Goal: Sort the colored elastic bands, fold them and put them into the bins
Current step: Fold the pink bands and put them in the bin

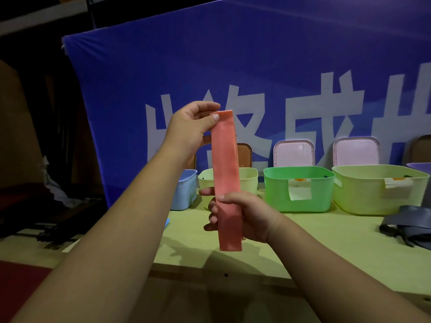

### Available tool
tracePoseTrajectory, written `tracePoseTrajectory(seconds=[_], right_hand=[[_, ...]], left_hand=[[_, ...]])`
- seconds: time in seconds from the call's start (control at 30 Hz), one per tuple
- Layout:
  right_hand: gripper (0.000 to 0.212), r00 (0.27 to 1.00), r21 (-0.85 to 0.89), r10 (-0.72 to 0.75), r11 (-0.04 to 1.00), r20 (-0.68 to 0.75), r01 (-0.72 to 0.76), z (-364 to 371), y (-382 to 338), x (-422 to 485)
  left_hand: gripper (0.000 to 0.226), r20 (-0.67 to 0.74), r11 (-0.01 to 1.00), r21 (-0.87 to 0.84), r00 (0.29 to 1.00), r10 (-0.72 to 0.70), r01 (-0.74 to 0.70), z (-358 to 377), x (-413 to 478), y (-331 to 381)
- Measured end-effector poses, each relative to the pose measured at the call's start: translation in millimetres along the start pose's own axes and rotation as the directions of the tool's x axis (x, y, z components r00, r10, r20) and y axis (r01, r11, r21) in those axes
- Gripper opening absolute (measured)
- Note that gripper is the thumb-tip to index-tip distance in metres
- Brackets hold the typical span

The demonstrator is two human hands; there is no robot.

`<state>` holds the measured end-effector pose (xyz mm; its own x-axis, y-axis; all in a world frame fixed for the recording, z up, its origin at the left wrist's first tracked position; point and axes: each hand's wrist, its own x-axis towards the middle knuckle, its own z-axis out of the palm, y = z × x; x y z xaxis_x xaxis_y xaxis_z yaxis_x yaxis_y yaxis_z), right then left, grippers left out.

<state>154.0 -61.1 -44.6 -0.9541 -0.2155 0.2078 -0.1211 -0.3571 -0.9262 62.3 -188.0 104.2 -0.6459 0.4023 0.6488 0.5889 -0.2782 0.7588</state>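
Pinching the top end of the pink band between thumb and fingers, the left hand holds it upright above the counter; the right hand grips the band lower down, fingers curled round it.

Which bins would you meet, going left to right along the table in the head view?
In order: blue bin, pale yellow bin, green bin, large yellow-green bin, purple bin at the right edge.
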Motion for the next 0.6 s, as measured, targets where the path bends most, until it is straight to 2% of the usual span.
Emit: tracePoseTrajectory(seconds=[0.13,0.3,0.37,0.47,0.6], right_hand=[[0.051,0.996,-0.002,-0.021,1.000,-0.081,0.021,-1.6,4.4,-1.4],[0.056,0.992,-0.105,-0.013,0.994,-0.122,0.001,-15.6,6.4,-4.1],[0.049,0.979,-0.207,-0.025,0.978,-0.203,-0.018,-21.1,5.5,-5.5],[0.027,0.936,-0.369,-0.081,0.928,-0.343,-0.055,-27.0,3.7,-6.9],[0.025,0.921,-0.309,-0.080,0.950,-0.382,-0.046,-29.4,1.8,-9.0]], left_hand=[[0.024,-0.008,1.000,0.001,1.000,-0.008,0.008,1.0,-1.3,-5.2],[0.023,-0.018,1.000,0.018,1.000,-0.019,0.019,3.8,-3.4,-14.4],[0.023,-0.016,0.999,0.030,1.000,-0.025,0.025,4.8,-4.2,-18.5],[0.022,-0.017,0.999,0.041,0.999,-0.031,0.031,6.3,-5.2,-23.0],[0.022,-0.024,0.999,0.022,0.999,-0.034,0.035,8.4,-4.8,-24.9]])
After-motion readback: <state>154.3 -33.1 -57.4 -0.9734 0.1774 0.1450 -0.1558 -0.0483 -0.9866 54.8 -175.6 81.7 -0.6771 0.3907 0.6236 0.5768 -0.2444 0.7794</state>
